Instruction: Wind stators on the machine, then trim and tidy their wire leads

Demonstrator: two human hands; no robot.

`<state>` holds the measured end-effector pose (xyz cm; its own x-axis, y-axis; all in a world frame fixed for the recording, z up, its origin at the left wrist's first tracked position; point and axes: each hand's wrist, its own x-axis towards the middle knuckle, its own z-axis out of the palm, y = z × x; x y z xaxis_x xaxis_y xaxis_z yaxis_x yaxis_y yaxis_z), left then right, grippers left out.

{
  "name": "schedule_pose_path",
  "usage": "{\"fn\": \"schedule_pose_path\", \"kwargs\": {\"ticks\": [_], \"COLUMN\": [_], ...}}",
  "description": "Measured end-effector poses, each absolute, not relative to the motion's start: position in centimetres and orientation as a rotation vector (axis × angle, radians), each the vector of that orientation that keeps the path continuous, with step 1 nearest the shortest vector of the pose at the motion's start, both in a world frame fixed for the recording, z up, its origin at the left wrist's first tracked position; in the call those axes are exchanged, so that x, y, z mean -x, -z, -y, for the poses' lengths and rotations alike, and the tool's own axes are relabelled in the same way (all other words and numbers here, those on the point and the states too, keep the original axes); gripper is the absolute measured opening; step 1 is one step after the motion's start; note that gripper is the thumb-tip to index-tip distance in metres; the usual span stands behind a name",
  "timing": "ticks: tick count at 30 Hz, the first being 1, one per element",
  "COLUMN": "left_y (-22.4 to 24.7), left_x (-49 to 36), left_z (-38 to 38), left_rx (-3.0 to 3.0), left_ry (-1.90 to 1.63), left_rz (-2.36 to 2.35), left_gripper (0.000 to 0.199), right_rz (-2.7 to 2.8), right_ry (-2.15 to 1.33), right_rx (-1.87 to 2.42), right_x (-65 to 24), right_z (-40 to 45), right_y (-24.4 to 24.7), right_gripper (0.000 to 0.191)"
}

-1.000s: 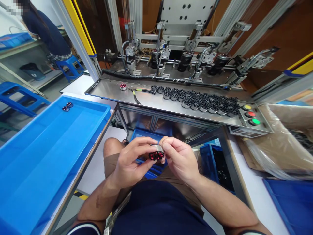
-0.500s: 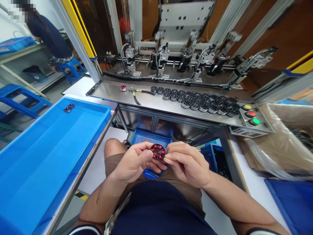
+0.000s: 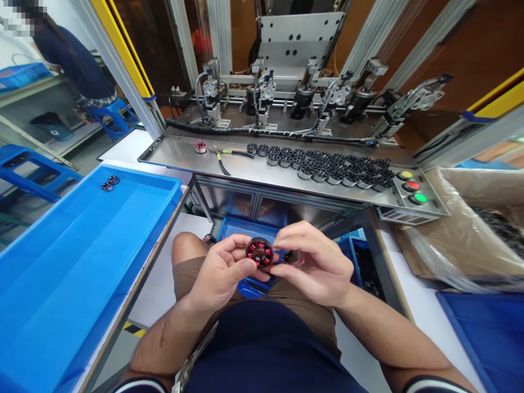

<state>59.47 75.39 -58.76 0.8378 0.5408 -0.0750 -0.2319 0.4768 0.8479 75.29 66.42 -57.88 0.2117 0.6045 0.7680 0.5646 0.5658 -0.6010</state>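
Note:
My left hand (image 3: pixel 223 270) holds a round black part with red copper windings (image 3: pixel 259 252) between thumb and fingers, its wound face turned up toward me. Thin red wires (image 3: pixel 295 262) stick out from its right side. My right hand (image 3: pixel 315 265) is at that side, thumb and fingers apart around the wires; its fingertips are beside the part's rim. On the metal ledge (image 3: pixel 172 155) are a similar red-wound part (image 3: pixel 200 147), cutters with green and black handles (image 3: pixel 221 159), and several black rings (image 3: pixel 323 164) in rows.
A blue tray (image 3: pixel 94 245) on the left holds two small wound parts (image 3: pixel 109 183). Behind the ledge stands a machine with clamps (image 3: pixel 303 101). Coloured buttons (image 3: pixel 411 186) and a plastic-lined box (image 3: pixel 462 229) are at right. A person (image 3: pixel 76 60) sits at the far left.
The held part has tilted and moved slightly left. My right thumb and fingers have spread apart, and red wires now show between them. The whole view has shifted a little.

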Motion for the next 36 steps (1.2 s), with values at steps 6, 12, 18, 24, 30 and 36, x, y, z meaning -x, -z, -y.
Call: {"fn": "schedule_pose_path", "kwargs": {"ticks": [6, 12, 18, 24, 30, 36], "left_y": [59.0, 59.0, 59.7, 60.6, 60.7, 60.6], "left_x": [-59.5, -59.8, -59.6, -59.3, -59.1, -59.0], "left_z": [-75.2, -75.3, -75.2, -74.6, -74.6, -74.7], "left_rx": [-0.930, -1.042, -1.521, -1.703, -1.697, -1.677], "left_ry": [-0.505, -0.641, -1.034, -1.166, -1.137, -1.140], "left_rz": [-0.358, -0.312, -0.208, -0.197, -0.211, -0.241], "left_gripper": [0.041, 0.037, 0.030, 0.067, 0.068, 0.067], "right_rz": [1.444, 1.248, 0.932, 0.604, 0.536, 0.541], "right_ry": [0.042, -0.060, -0.609, -0.983, -1.057, -1.078], "right_rx": [1.112, 1.254, 1.199, 1.048, 0.998, 0.991], "right_x": [-75.0, -73.6, -72.5, -71.9, -71.8, -71.7], "right_z": [-66.1, -66.2, -66.7, -67.3, -67.4, -67.4], "right_y": [57.4, 57.4, 58.4, 59.7, 59.7, 59.9], "right_gripper": [0.020, 0.013, 0.026, 0.036, 0.033, 0.033]}}
